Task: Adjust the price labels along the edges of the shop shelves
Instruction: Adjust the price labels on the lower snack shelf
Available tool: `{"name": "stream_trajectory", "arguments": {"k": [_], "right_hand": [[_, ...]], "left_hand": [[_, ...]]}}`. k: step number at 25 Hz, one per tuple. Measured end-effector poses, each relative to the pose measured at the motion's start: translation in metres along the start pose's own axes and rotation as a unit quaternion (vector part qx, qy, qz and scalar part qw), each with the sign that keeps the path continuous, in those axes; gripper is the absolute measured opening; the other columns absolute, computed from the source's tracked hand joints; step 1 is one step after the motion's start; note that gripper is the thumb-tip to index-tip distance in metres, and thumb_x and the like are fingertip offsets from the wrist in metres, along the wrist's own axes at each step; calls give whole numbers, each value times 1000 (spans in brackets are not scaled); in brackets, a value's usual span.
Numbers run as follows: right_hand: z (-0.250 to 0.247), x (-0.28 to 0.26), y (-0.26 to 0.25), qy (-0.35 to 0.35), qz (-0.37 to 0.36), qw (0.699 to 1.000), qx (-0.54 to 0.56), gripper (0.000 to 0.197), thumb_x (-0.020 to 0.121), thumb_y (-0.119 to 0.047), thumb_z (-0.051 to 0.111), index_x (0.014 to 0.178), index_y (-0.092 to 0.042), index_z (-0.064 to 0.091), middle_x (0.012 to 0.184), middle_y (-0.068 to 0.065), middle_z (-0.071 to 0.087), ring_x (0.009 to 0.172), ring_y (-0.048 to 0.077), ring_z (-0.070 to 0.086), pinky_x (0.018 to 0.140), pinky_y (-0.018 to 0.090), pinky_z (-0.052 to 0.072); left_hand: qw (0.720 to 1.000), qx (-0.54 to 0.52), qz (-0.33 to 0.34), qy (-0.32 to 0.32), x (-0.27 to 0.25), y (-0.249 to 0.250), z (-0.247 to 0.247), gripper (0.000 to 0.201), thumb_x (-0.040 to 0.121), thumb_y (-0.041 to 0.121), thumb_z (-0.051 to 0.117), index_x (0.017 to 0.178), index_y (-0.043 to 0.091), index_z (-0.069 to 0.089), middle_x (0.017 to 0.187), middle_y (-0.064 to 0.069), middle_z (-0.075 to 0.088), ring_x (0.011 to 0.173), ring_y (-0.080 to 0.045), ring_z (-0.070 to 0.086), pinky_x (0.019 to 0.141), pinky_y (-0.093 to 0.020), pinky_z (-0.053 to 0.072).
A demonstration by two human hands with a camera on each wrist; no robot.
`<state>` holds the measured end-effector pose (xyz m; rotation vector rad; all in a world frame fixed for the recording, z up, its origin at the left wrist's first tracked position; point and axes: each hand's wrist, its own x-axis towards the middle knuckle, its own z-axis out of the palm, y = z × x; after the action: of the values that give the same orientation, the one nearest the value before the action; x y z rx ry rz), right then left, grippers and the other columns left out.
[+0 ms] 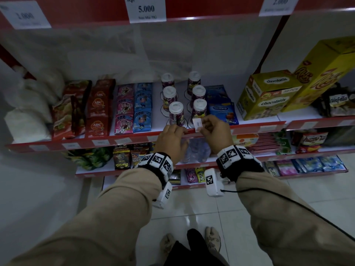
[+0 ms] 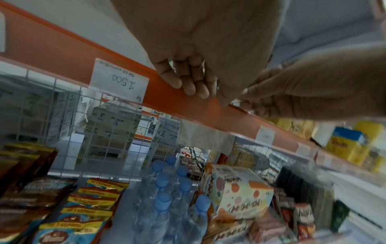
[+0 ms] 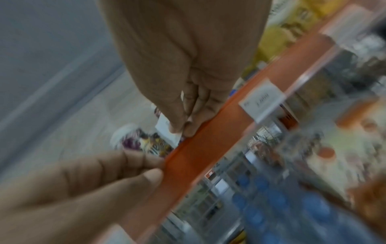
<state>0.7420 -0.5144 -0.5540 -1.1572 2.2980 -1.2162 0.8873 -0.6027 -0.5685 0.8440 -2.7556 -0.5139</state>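
Observation:
In the head view my right hand [image 1: 204,126] pinches a small white price label [image 1: 197,124] just above the red shelf edge strip [image 1: 109,141]. The right wrist view shows that label [image 3: 165,128] between my fingertips [image 3: 177,127], right at the strip [image 3: 194,158]. My left hand [image 1: 179,131] sits just left of it, fingers curled over the strip's top edge. In the left wrist view its fingers [image 2: 188,82] wrap the strip [image 2: 62,54], beside a seated label reading 1.500 [image 2: 120,80]. More labels [image 1: 98,142] sit along the strip to the left.
White-lidded cups [image 1: 199,110] stand right behind the hands, with sachet rows [image 1: 124,110] to the left and a yellow chocolatos box [image 1: 269,95] to the right. Water bottles [image 2: 167,189] fill the shelf below. Large price cards [image 1: 147,9] hang on the shelf above.

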Motion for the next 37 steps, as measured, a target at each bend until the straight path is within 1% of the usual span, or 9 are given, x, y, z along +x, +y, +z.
{"name": "stream_trajectory", "arguments": {"k": [4,8,10,13,17,22,25,31,37], "right_hand": [[13,-8,-7,-4,138,958,250,16,83,10,63,98,11,59,78,16,63,67,20,59,68,28,52],[24,-15,-9,-21,179,935,305,28,82,11,64,109,12,56,77,17,63,71,25,61,75,40,55],[25,-17,-9,-22,155,956,247,29,81,6,66,109,3,58,82,16,65,76,25,62,80,42,54],[15,-17,-8,5,31,996,87,28,83,-6,65,111,-9,61,95,8,68,81,20,63,77,33,53],[-1,-10,-8,-46,-124,983,-125,21,84,-2,57,101,-7,68,97,13,69,90,32,61,77,38,49],[-3,-6,-2,5,-73,995,-72,13,86,-4,58,97,-9,65,89,9,70,82,25,63,73,37,52],[3,-4,1,-23,-66,992,-107,13,87,-7,57,97,-11,64,90,12,67,89,28,57,76,40,48],[9,-6,3,-35,-114,979,-164,20,79,4,57,95,-4,66,99,17,61,97,34,50,80,40,41],[8,-8,7,-58,-142,957,-247,25,79,-9,63,104,-6,63,103,17,58,97,35,48,82,42,42]], "left_hand": [[996,-77,-17,37,3,-1,-1,28,95,29,52,111,8,64,108,-13,62,106,-30,49,88,-39,41],[993,-101,-23,48,5,-4,-1,21,95,23,53,104,6,63,103,-13,63,102,-30,49,82,-37,41],[996,-81,-19,39,5,-4,-1,16,93,17,54,101,5,61,103,-14,61,101,-32,47,81,-39,40],[998,-55,-13,21,5,-2,-3,13,91,12,53,99,4,59,104,-14,58,103,-32,46,83,-41,39],[999,-32,-6,-4,4,-1,-7,20,89,11,52,107,6,58,110,-14,56,107,-30,44,86,-42,39],[999,-31,-3,-10,-1,-1,-10,28,88,17,56,115,12,55,114,-9,57,109,-27,45,87,-38,40],[999,-38,-22,-4,-1,-5,-13,33,87,17,55,120,12,52,110,-8,60,105,-26,48,84,-36,40],[1000,15,4,-22,-2,-8,-8,38,87,17,56,125,15,54,118,-10,51,111,-30,43,85,-43,43],[997,78,8,-25,0,-8,-3,37,86,22,56,122,16,57,115,-10,48,108,-29,42,80,-38,40]]}}
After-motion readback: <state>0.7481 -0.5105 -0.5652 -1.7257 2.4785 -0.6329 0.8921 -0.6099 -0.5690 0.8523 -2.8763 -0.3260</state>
